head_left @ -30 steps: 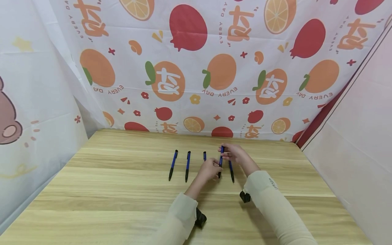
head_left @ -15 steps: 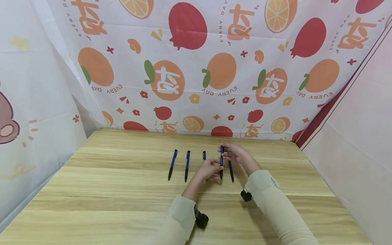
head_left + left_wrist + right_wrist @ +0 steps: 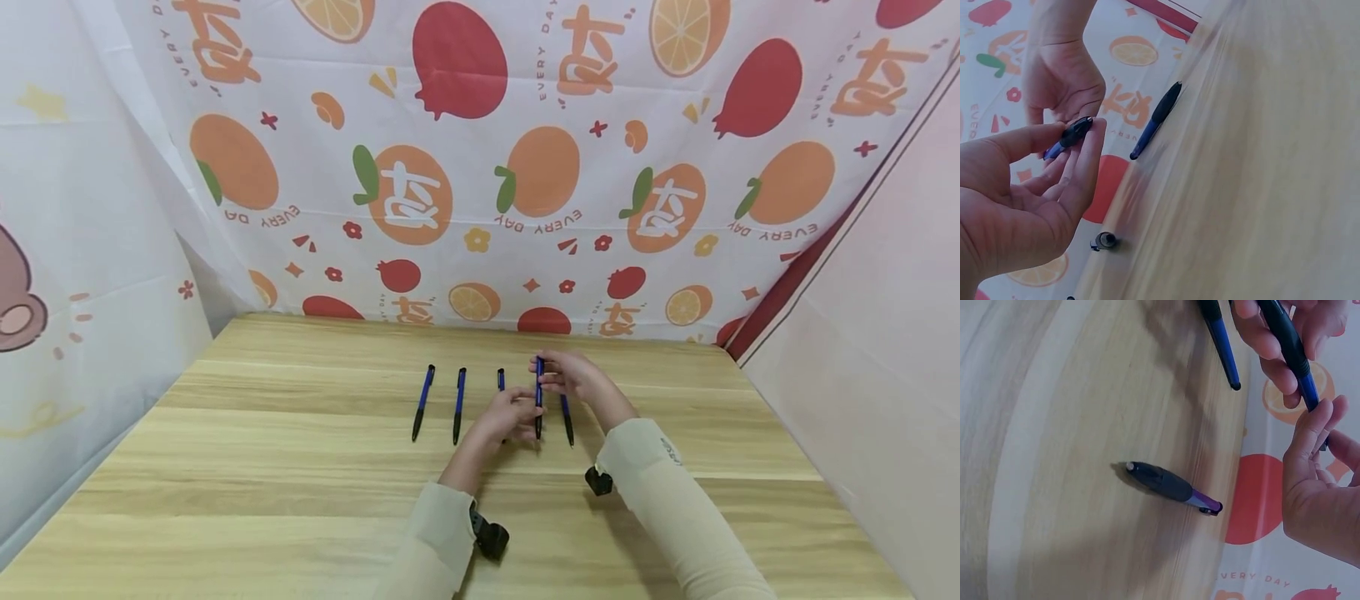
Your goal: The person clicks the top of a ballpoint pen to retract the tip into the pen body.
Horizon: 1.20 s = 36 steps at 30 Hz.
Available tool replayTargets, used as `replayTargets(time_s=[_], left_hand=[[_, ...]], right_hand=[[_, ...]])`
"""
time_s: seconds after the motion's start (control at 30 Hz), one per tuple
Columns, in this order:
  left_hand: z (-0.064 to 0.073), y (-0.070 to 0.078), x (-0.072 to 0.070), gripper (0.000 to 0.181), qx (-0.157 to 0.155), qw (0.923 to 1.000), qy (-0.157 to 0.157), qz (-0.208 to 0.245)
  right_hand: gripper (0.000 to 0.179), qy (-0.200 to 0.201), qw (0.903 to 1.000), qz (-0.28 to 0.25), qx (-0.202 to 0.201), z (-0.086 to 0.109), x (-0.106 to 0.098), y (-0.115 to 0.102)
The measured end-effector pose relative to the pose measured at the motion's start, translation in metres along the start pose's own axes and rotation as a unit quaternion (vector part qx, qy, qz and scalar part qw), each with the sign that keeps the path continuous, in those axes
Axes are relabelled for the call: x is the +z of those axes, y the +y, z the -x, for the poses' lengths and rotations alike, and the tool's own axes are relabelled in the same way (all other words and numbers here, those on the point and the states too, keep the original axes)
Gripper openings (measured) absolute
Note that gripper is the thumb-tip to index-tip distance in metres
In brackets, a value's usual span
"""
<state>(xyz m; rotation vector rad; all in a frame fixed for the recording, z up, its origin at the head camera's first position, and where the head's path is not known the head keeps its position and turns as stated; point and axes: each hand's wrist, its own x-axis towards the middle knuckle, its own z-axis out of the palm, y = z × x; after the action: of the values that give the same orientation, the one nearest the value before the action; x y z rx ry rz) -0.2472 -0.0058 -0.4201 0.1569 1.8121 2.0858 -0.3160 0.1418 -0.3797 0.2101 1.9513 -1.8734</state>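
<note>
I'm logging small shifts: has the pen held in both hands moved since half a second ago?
Yes: in the head view, the held pen has shifted slightly left against the red fruit print just beyond it.

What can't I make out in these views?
Head: middle of the third pen from left, behind the left hand.
Head: upper end of the rightmost pen, behind the right hand.
Right wrist: tip of the upper tabletop pen, cut by the top edge.
Head: sleeve lettering, too small.

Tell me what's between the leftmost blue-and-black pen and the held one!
The head view shows another blue-and-black pen, a partly hidden third pen and the left hand.
</note>
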Motion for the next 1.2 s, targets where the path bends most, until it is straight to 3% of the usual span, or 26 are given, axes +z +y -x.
replayTargets(time_s=[0.3, 1.2], left_hand=[[0.0031, 0.0028, 0.0005, 0.038, 0.007, 0.9997, -0.023, -0.003], [0.0026, 0.0023, 0.0072, 0.037, 0.004, 0.9999, -0.012, -0.010]], right_hand=[[0.041, -0.008, 1.0000, -0.001, -0.003, 0.0044, 0.0023, 0.0009], [0.038, 0.018, 0.9996, -0.020, 0.002, 0.0030, 0.0052, 0.0012]])
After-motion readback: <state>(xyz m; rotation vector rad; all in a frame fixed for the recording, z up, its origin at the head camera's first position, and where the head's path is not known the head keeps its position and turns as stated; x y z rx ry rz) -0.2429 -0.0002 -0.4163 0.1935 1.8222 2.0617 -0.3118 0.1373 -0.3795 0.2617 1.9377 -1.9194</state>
